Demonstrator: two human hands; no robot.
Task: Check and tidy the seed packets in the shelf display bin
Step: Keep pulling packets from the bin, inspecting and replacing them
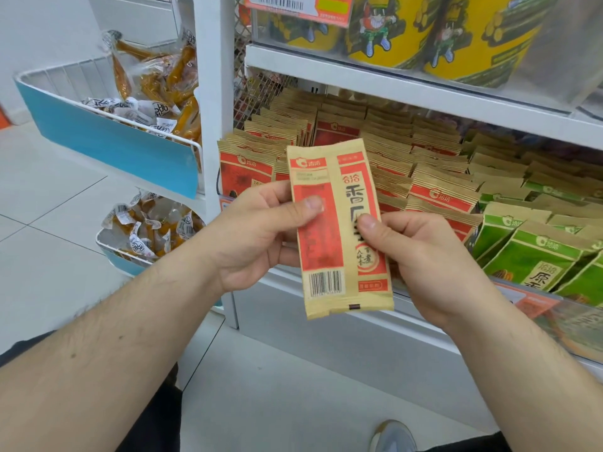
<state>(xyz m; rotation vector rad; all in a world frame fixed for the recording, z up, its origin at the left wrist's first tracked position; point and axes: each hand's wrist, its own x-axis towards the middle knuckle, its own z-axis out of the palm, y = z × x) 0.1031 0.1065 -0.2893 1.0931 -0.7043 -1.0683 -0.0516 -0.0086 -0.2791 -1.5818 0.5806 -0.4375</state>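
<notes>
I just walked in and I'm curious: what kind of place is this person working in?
Most likely a small shop or convenience store. White retail shelving holds rows of red seed packets, a barcoded price tag hangs above, and wire baskets hold wrapped snacks.

The held packet [339, 223] hides its own back face and the fingers behind it. It covers part of the red packets [434, 177] in the bin. The green packets [535, 252] and the yellow tubs [424, 31] run off the frame's edge. The packet's small print is too blurred to read.
</notes>
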